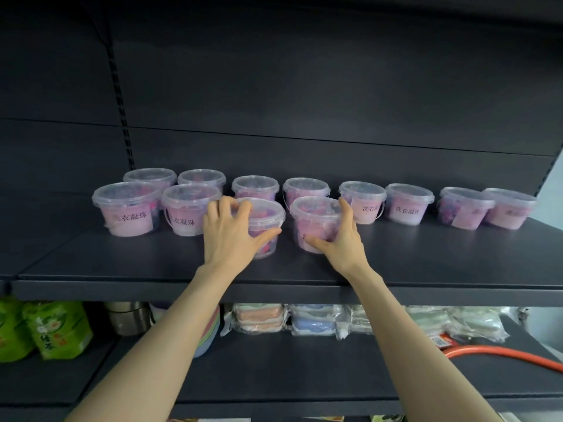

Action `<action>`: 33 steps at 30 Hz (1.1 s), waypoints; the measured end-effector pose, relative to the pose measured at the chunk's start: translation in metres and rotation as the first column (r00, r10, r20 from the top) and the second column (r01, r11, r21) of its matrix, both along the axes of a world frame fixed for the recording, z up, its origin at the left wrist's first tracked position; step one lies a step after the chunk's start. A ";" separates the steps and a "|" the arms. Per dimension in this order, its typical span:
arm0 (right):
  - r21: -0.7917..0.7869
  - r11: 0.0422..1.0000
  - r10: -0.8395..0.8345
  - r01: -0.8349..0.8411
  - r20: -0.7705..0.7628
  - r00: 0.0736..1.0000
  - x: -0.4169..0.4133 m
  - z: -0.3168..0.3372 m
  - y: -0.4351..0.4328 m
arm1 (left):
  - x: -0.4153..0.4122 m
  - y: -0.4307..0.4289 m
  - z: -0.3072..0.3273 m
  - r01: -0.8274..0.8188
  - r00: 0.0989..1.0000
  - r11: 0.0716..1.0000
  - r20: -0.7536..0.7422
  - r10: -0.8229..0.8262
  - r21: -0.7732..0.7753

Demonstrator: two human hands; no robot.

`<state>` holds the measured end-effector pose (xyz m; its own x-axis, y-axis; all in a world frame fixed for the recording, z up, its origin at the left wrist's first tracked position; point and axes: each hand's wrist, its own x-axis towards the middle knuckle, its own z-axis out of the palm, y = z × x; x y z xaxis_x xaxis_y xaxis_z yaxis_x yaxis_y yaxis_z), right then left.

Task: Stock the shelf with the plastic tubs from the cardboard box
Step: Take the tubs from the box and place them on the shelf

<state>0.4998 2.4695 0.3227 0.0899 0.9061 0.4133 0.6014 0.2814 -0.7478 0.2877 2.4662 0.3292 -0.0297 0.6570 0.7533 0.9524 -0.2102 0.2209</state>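
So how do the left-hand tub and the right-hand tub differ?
The left-hand tub shows coloured beads through its clear wall; the right-hand tub shows a pink label. The left hand curls fingers over its tub's lid; the right hand clasps its tub's side, thumb low across the front. Both stand upright, lidded, on the shelf.

Head-worn wide-angle view, facing the shelf (pixel 426 254) straight on, close

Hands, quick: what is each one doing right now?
Left hand: closed, gripping the left front tub on the shelf.
Right hand: closed, gripping the right front tub beside it.
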 end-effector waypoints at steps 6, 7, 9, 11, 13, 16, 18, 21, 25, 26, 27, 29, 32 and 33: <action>-0.052 0.999 -0.014 0.014 -0.008 1.000 -0.001 -0.002 0.008 | -0.002 -0.001 -0.007 0.177 0.951 0.979 0.275 -0.143 -0.104; -0.050 0.999 -0.009 0.008 -0.014 1.000 -0.001 -0.002 0.008 | 0.005 -0.001 -0.007 0.101 0.961 0.989 0.267 -0.070 -0.103; -0.051 0.999 -0.001 0.000 -0.030 1.000 -0.001 -0.002 0.008 | 0.017 -0.003 -0.007 -0.004 0.957 0.992 0.288 0.041 -0.128; -0.045 0.999 0.002 -0.003 -0.036 0.999 0.000 -0.002 0.008 | 0.019 -0.002 -0.010 0.044 0.931 0.990 0.366 0.008 -0.134; -0.038 0.999 -0.001 0.000 -0.034 0.999 0.002 -0.002 0.008 | 0.010 0.000 -0.012 0.189 0.880 0.974 0.462 -0.114 -0.121; -0.031 0.999 0.010 -0.012 -0.067 0.998 0.002 -0.003 0.008 | 0.004 0.001 -0.012 0.409 0.739 0.900 0.632 -0.233 -0.147; -0.022 1.000 0.011 -0.012 -0.075 0.997 0.001 -0.003 0.007 | 0.012 0.002 -0.011 0.365 0.776 0.895 0.616 -0.139 -0.257; -0.036 0.999 -0.027 0.025 -0.040 0.999 0.000 -0.002 0.007 | 0.019 0.005 -0.008 0.205 0.820 0.923 0.573 0.020 -0.325; -0.043 0.997 -0.068 0.068 -0.003 0.998 0.000 0.001 0.008 | 0.004 0.010 -0.006 0.360 0.713 0.877 0.700 -0.040 -0.317; -0.048 0.997 -0.067 0.067 0.008 0.998 -0.001 0.002 0.008 | 0.002 0.011 -0.006 0.402 0.702 0.847 0.711 -0.041 -0.348; -0.056 0.996 -0.062 0.063 0.017 0.998 -0.002 0.001 0.009 | 0.001 0.012 -0.006 0.406 0.716 0.826 0.698 -0.023 -0.390; -0.073 0.996 -0.052 0.053 0.014 0.999 -0.005 0.001 0.010 | 0.008 0.013 -0.006 0.299 0.785 0.838 0.617 0.057 -0.457; -0.092 0.993 -0.071 0.070 -0.009 0.997 -0.007 0.002 0.012 | 0.015 0.016 -0.005 0.172 0.822 0.873 0.555 0.127 -0.456; -0.094 0.993 -0.080 0.078 -0.011 0.997 -0.006 0.003 0.012 | 0.012 0.018 -0.005 0.185 0.814 0.877 0.570 0.116 -0.443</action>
